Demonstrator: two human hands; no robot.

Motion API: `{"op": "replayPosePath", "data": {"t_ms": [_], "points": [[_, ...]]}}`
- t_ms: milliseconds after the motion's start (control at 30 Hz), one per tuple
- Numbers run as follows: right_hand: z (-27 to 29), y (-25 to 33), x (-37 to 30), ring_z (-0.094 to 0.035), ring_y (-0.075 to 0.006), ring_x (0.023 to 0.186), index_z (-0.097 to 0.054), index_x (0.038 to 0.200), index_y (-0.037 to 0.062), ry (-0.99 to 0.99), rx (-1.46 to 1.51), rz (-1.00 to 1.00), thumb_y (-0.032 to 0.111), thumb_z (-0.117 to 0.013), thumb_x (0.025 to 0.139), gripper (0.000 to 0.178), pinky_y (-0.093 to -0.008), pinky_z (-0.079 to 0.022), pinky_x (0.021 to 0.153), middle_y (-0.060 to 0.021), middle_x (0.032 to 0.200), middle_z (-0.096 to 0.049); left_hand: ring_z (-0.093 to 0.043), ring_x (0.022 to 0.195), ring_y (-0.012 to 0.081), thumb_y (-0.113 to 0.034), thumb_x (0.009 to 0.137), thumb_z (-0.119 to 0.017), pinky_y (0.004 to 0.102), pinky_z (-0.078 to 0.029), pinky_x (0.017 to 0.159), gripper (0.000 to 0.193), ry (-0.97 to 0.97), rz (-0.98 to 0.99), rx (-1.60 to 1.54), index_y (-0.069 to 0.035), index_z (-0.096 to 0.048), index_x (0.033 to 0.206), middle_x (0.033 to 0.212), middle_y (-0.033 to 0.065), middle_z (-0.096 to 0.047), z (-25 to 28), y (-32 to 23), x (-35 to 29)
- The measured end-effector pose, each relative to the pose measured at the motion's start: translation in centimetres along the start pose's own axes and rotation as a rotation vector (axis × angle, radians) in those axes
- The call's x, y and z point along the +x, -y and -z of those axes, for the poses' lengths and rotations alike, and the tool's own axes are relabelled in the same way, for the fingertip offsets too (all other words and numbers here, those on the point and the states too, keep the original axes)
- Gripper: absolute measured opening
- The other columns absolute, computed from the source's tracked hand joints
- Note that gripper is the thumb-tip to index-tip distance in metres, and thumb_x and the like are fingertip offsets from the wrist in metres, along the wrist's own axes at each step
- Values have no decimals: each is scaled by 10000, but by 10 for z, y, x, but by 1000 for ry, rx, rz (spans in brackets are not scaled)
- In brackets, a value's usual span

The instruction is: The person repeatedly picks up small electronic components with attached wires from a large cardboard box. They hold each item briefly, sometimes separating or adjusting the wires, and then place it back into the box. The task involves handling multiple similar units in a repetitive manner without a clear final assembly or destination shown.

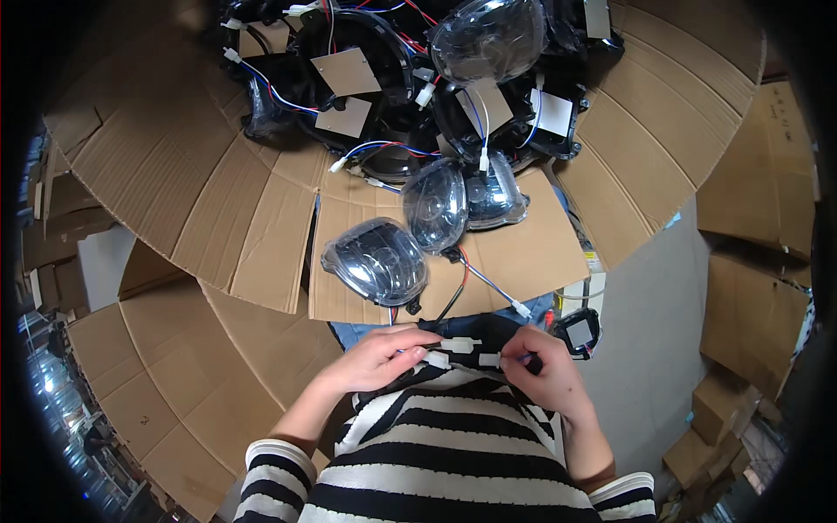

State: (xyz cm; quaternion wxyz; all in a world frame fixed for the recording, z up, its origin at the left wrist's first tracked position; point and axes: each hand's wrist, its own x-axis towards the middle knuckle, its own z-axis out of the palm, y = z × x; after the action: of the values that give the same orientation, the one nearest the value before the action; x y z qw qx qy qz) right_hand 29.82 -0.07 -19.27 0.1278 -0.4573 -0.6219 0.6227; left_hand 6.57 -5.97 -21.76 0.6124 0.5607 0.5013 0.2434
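Close to my body, my left hand (377, 359) is closed on white wire connectors (459, 345), which stick out past the fingertips. My right hand (542, 370) pinches a smaller white connector (490, 359) between thumb and fingers, just right of the left hand's connectors, with a small gap between. Dark wires run back under my fingers, partly hidden. Beyond my hands, a clear-lensed lamp unit (377, 261) rests on cardboard, with two more lamp units (434, 206) behind it. A white plug (521, 309) on coloured wires hangs over the cardboard's near edge.
A large open carton with spread flaps (645, 148) holds a pile of black lamp housings (366, 52) with trailing wires. To the right, a small black part with a grey plate (579, 332) lies low by the grey floor (641, 349). Brown boxes (754, 314) are stacked at far right.
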Motion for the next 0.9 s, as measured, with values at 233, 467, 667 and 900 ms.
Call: {"op": "replayPosePath", "data": {"t_ms": [233,467,667,900], "points": [[-1,11,1,-510,-152,634,-539,732,0,108,157,51,-11,-571,671,69,-245,-421,551,-55,667,-513,-538,678,179,-122,824,-482,284,-395,655,158,58,-18,-190,-19,-578,896,765,72,-586,3,-5,-7],[-4,12,-3,-516,-128,635,-537,743,0,138,289,-26,2,-572,690,63,-229,-416,572,-46,675,-514,-502,641,160,-70,784,-528,267,-345,647,135,15,-76,-166,-24,-596,891,730,55,-571,1,-3,-7],[-7,10,-6,-504,-79,643,-533,752,3,138,391,-141,28,-562,722,49,-214,-411,581,-34,684,-534,-481,685,150,-22,727,-562,262,-365,635,143,-90,6,-221,2,-620,856,754,53,-535,-8,-2,-9],[-13,11,-8,-483,-69,609,-530,762,-1,96,264,-159,55,-561,736,70,-209,-401,559,-30,661,-538,-467,715,147,-48,691,-593,269,-324,671,165,-175,-101,-48,-75,-644,845,749,16,-523,-5,2,-11]]}}
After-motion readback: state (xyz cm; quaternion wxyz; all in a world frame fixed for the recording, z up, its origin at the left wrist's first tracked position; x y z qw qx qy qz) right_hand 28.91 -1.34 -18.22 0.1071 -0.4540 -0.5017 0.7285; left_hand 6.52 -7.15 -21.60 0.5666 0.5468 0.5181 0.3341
